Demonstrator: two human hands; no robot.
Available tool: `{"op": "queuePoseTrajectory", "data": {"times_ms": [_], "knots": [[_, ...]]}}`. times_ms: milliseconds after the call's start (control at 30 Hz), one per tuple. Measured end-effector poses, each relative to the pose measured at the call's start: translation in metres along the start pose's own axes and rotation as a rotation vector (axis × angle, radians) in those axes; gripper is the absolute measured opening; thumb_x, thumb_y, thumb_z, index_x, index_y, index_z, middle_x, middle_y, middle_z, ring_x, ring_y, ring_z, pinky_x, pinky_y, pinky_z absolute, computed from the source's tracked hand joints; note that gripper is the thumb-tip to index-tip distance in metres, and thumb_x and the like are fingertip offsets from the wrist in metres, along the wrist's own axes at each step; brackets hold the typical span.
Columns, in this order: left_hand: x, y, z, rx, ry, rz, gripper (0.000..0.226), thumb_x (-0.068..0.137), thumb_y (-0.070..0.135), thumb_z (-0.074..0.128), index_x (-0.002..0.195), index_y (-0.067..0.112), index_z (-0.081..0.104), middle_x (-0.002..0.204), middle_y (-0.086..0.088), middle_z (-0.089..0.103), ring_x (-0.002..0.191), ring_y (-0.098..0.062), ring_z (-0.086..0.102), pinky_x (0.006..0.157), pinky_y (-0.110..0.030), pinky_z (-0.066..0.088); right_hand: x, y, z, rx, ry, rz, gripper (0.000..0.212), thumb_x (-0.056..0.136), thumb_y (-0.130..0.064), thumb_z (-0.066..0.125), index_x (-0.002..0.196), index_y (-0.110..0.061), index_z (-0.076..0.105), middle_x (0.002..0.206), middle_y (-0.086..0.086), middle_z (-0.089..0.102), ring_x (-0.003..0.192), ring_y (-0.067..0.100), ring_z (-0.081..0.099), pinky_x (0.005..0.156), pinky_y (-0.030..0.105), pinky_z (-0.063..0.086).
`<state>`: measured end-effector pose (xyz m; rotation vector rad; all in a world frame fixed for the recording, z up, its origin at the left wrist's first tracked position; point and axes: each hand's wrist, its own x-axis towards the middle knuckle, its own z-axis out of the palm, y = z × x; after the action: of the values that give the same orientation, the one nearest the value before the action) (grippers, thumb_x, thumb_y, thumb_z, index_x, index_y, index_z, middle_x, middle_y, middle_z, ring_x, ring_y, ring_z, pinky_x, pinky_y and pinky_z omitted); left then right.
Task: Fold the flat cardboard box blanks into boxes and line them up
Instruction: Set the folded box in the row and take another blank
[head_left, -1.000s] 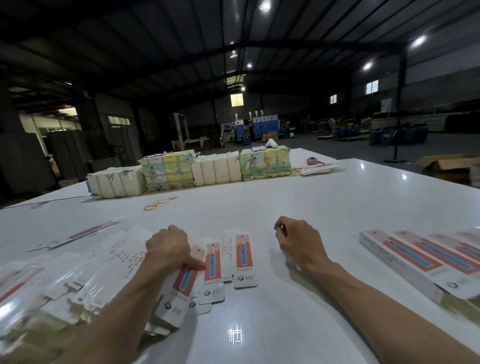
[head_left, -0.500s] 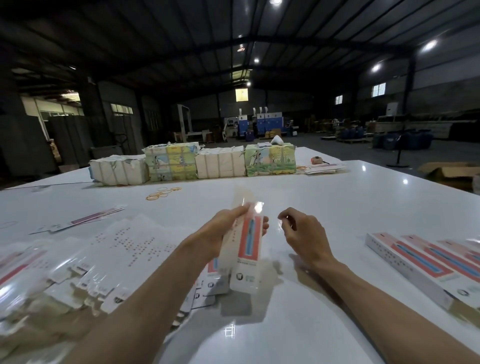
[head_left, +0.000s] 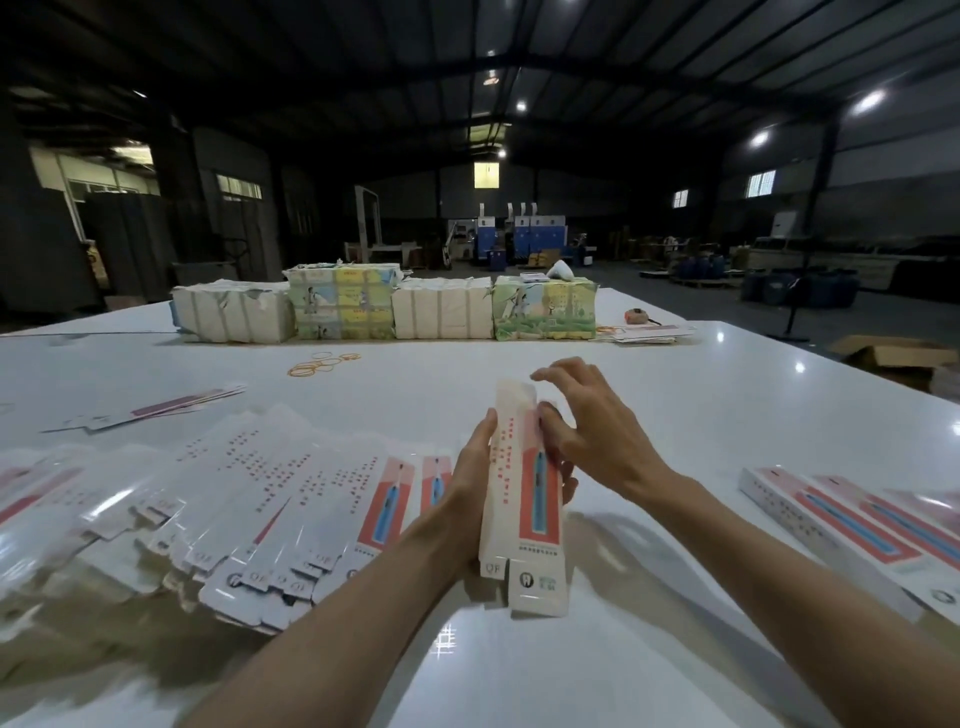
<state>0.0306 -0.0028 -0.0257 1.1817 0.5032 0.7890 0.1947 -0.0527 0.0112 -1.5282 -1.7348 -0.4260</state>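
— Over the tabletop (head_left: 675, 395) centre: one blank (head_left: 524, 499) held up, partly popped open. Left hand (head_left: 470, 478) grips its side, fingers (head_left: 569, 483) wrapped behind.
— Right hand (head_left: 597, 431)?
— Thumb presses the opposite edge. Other fingers spread loose, gripping nothing.
— Step?
— Squaring the sleeve, I'd say. Next: push the edges inward till it's rectangular, tuck the end flaps, then set it beside the finished boxes (head_left: 831, 519) at right. Flat pile (head_left: 249, 499) on the left, so plenty to go.
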Motion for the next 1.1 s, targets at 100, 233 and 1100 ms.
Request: {"op": "queuePoseTrajectory", "data": {"times_ms": [100,233,1100], "knots": [[-0.001,0.001,0.003,-0.108,-0.030,-0.036,0.061,0.103,0.065,0.046,0.104,0.007,0.067,0.094,-0.023,0.069,0.073,-0.037,0.072,0.070,-0.044,0.062,0.006,0.001,-0.003,-0.018,-0.060,-0.045,0.032,0.105,-0.033,0.058,0.131,-0.016,0.066,0.133,0.000,0.060,0.116,0.017,0.059,0.089,0.032,0.056],[0.000,0.000,-0.001,-0.099,-0.008,-0.033,0.062,0.104,0.064,0.043,0.101,0.007,0.066,0.089,-0.021,0.068,0.068,-0.033,0.071,0.067,-0.041,0.063,-0.009,0.005,0.005,0.052,-0.038,-0.086,0.034,0.104,-0.033,0.059,0.129,-0.015,0.071,0.128,0.000,0.067,0.108,0.013,0.064,0.091,0.030,0.058],[0.010,-0.008,0.016,-0.032,-0.257,-0.203,0.064,0.097,0.075,0.043,0.105,0.013,0.058,0.082,-0.005,0.062,0.067,-0.015,0.061,0.065,-0.027,0.056,-0.009,0.016,-0.010,1.227,-0.214,0.494,0.033,0.095,-0.022,0.067,0.112,0.005,0.075,0.134,0.001,0.068,0.118,0.024,0.066,0.099,0.037,0.055]]}}
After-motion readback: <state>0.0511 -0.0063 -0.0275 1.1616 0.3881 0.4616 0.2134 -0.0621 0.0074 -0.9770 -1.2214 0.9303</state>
